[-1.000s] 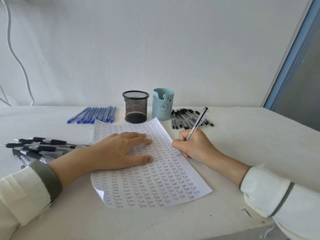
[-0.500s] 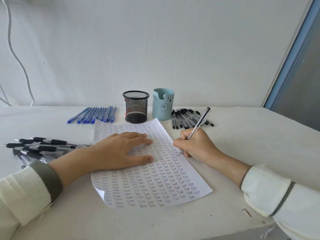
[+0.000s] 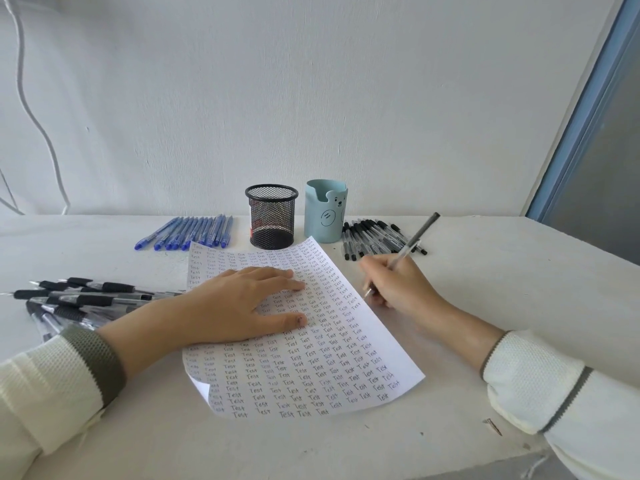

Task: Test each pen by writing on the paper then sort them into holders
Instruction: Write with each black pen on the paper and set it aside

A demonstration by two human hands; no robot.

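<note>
Here the left hand [image 3: 239,303] lies flat, fingers [image 3: 284,283] straight, pressing the paper [image 3: 311,375] to the bench [image 3: 502,289]. The right hand [image 3: 398,285] pinches a clear pen [image 3: 414,242], tip down just beside the paper's right edge, with bare bench to its right. The paper's near-left corner curls up. Its far edge lies just before the mesh holder [image 3: 272,216] and the blue bear holder [image 3: 325,211].

The white sheet of paper [image 3: 311,368] lying on the table is covered in rows of the handwritten word "Test".
</note>
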